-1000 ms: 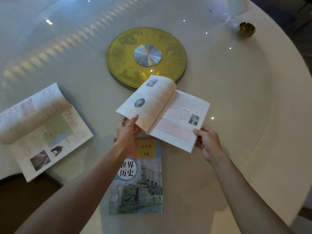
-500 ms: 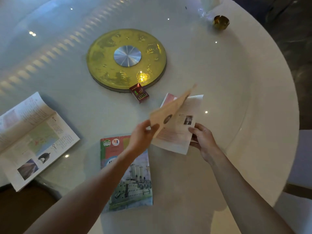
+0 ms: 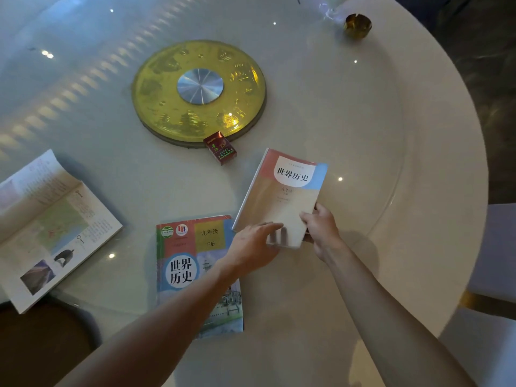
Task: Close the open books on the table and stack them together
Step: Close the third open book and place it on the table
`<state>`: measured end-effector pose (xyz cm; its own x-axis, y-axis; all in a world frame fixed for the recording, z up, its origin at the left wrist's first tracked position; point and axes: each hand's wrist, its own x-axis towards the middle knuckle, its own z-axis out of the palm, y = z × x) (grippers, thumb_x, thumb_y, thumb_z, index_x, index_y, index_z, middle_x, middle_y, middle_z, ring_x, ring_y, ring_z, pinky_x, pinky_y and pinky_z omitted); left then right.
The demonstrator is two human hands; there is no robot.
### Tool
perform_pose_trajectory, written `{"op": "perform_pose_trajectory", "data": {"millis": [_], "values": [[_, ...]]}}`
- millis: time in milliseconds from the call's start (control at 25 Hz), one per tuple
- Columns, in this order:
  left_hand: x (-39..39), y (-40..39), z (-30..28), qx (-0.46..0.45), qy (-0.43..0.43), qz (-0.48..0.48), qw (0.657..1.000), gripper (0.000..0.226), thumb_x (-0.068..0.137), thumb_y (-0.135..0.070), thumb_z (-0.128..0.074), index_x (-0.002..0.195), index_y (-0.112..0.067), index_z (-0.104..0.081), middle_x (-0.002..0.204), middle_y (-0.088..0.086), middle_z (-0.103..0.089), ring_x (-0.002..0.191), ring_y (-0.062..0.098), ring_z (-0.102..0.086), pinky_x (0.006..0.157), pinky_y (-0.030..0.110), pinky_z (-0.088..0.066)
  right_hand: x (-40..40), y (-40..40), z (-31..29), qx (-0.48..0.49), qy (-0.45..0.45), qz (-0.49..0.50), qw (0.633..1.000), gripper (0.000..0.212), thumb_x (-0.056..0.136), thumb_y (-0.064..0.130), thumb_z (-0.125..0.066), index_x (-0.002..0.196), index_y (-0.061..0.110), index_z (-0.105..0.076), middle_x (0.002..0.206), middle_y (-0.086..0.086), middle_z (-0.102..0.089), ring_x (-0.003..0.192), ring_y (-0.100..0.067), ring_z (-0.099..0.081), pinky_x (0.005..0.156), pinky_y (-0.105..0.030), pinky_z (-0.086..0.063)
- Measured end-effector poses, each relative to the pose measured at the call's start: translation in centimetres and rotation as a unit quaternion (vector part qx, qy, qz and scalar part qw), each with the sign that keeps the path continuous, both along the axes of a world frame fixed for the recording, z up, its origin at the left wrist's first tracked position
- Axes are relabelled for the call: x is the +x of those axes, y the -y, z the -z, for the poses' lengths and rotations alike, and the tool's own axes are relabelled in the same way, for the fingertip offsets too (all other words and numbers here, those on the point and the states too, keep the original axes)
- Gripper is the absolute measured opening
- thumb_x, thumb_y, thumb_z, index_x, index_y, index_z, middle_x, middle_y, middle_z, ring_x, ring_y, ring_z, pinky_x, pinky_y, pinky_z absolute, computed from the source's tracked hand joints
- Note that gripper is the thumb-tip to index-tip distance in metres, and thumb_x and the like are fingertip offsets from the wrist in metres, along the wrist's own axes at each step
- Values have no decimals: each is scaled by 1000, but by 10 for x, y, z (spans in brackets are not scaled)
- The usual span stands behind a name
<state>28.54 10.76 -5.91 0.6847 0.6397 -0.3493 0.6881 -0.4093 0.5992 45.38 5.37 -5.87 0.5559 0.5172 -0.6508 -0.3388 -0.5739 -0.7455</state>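
A closed textbook with a pink, blue and cream cover (image 3: 284,191) lies tilted right of centre on the round table. My right hand (image 3: 321,227) grips its near right corner. My left hand (image 3: 254,244) rests flat on its near left corner, fingers blurred. Just left of it lies a second closed textbook with a ship on its cover (image 3: 195,261), partly under my left forearm. An open book with a map page (image 3: 47,224) lies at the table's left edge, its left page curled up.
A gold turntable disc with a silver hub (image 3: 199,90) sits at the table's centre. A red cigarette pack (image 3: 220,148) lies at its near edge. A small brass ashtray (image 3: 358,25) stands far right. The white table rim (image 3: 446,163) curves along the right.
The open book between my hands has been folded shut; its cover now faces up. My left hand went from lifting the pages to resting on the cover.
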Motion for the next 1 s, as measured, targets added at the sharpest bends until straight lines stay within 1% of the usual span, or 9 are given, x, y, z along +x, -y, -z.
{"op": "perform_pose_trajectory", "data": {"millis": [80, 200, 320, 440, 560, 720, 840, 920, 1000], "values": [[-8, -8, -5, -73, 62, -102, 990, 45, 88, -31, -63, 133, -32, -63, 123, -8, -70, 107, 13, -65, 96, 35, -52, 4, 2, -10, 21, 16, 17, 999, 34, 91, -4, -54, 114, 17, -67, 110, -9, -78, 86, -23, -75, 73, -42, -62], [-22, -39, -10, -88, 125, -275, 949, 47, 90, -28, -68, 135, -18, -60, 122, -3, -65, 107, 15, -62, 96, 37, -53, 12, 4, -32, 70, -14, 27, 997, 37, 94, -4, -57, 121, 20, -65, 97, -1, -76, 72, -15, -71, 57, -29, -58], [-38, -67, -21, -185, 146, -371, 898, 52, 91, -34, -71, 136, -11, -59, 123, 5, -67, 107, 23, -67, 96, 41, -55, 11, 7, -48, 112, -59, 0, 992, 40, 95, -1, -59, 125, 23, -67, 100, 1, -78, 77, -15, -73, 62, -29, -60], [-56, -74, -36, -242, 168, -385, 875, 35, 94, -29, -68, 124, -12, -69, 114, 7, -73, 95, 21, -69, 84, 35, -56, -3, 4, -60, 131, -93, -45, 986, 42, 96, 0, -59, 128, 26, -67, 106, 2, -79, 84, -15, -74, 65, -29, -60], [-90, -66, -45, -254, 202, -401, 856, 19, 94, -22, -68, 111, -18, -73, 110, 7, -76, 92, 19, -70, 86, 35, -56, -30, 1, -66, 110, -71, -107, 986, 40, 98, 4, -59, 127, 30, -68, 107, 3, -79, 84, -15, -73, 65, -32, -58], [-154, -29, -37, -227, 175, -429, 857, 21, 93, -23, -70, 113, -19, -74, 103, 1, -77, 95, 20, -73, 88, 41, -59, -86, 8, -44, 38, -20, -169, 985, 29, 99, 7, -59, 117, 23, -73, 110, -7, -78, 84, -20, -74, 68, -39, -62], [-192, 9, -21, -202, 151, -498, 830, 23, 92, -19, -70, 114, -16, -75, 102, -1, -75, 91, 17, -70, 76, 27, -57, -130, 16, -20, -14, 15, -209, 978, 23, 98, 7, -59, 107, 18, -77, 104, -8, -80, 82, -21, -74, 78, -48, -62], [-211, 29, -11, -179, 118, -507, 835, 22, 93, -20, -69, 113, -14, -75, 99, 0, -74, 83, 12, -68, 63, 17, -50, -152, 20, -6, -34, 68, -236, 969, 19, 94, 8, -61, 99, 15, -78, 98, -7, -81, 84, -25, -75, 77, -45, -62], [-228, 44, 1, -155, 92, -502, 846, 19, 92, -18, -69, 107, -13, -78, 96, 2, -77, 78, 11, -68, 60, 18, -48, -170, 25, 4, -58, 136, -276, 950, 10, 90, 12, -63, 91, 12, -72, 91, -6, -78, 87, -29, -74, 75, -44, -60]]}}
